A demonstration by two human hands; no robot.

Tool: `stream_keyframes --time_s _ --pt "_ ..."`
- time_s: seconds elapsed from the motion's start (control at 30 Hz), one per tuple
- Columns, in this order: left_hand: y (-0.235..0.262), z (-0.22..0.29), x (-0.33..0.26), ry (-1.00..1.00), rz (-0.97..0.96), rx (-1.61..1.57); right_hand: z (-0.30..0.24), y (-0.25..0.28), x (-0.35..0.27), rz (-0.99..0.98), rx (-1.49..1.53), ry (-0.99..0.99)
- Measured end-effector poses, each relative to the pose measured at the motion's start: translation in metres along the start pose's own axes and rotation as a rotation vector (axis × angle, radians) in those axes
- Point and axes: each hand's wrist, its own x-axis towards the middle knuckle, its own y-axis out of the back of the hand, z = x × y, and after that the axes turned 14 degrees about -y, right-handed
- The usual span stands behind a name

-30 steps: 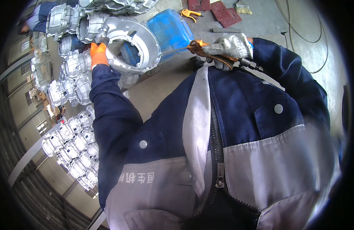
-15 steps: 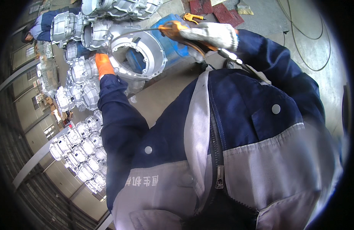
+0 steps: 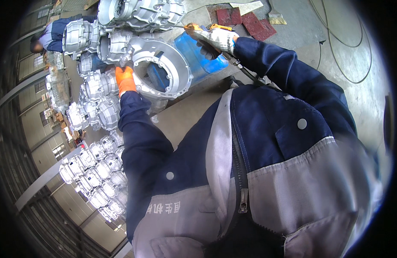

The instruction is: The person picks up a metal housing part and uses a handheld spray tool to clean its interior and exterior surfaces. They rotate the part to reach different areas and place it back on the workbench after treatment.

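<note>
A round silver metal housing [image 3: 184, 64] with a wide ring opening sits on the bench ahead of me, tilted so its opening shows. My left hand [image 3: 126, 80], in an orange glove, grips its left edge; the fingertips are partly hidden against the metal. To the right of the housing, my right hand [image 3: 220, 39], in a white knitted glove, is closed around an air blow gun [image 3: 192, 27] with an orange body. The gun's thin nozzle points left, above the housing's far rim. A dark hose [image 3: 245, 71] runs back from the gun beneath my right forearm.
A blue plastic container [image 3: 213, 64] lies right of the housing. Beyond it are a second orange tool [image 3: 222, 27], dark red pads [image 3: 256, 26] and a brush [image 3: 275, 17]. More castings [image 3: 142, 15] crowd the far left. A bent-over person [image 3: 54, 34] is at far left.
My right hand has drawn left with the blow gun, whose nozzle has swung from the ring opening to beyond the far rim. My left hand stays on the housing. The whole view has shifted slightly.
</note>
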Motion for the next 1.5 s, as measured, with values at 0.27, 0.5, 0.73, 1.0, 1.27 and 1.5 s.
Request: stream_keyframes --time_s 0.27,0.5,0.73,1.0,1.27,1.5 --pt "0.002 0.001 0.004 0.076 -0.059 0.124 -0.004 -0.009 0.008 0.026 -0.098 -0.072" --pt "-0.001 0.001 0.002 0.054 -0.002 0.076 0.002 -0.006 0.023 0.008 -0.106 -0.057" --pt "-0.004 -0.006 0.005 0.051 0.017 -0.020 0.003 -0.001 0.038 -0.047 -0.020 -0.108" --pt "-0.006 -0.013 0.003 0.048 0.031 -0.149 0.033 0.026 0.048 -0.154 0.124 -0.188" --pt "-0.008 -0.024 0.006 0.050 0.032 -0.129 0.057 0.039 0.052 -0.147 0.340 -0.214" --pt "-0.005 -0.013 0.003 -0.001 0.021 -0.040 0.034 0.023 0.033 -0.074 0.148 -0.266"
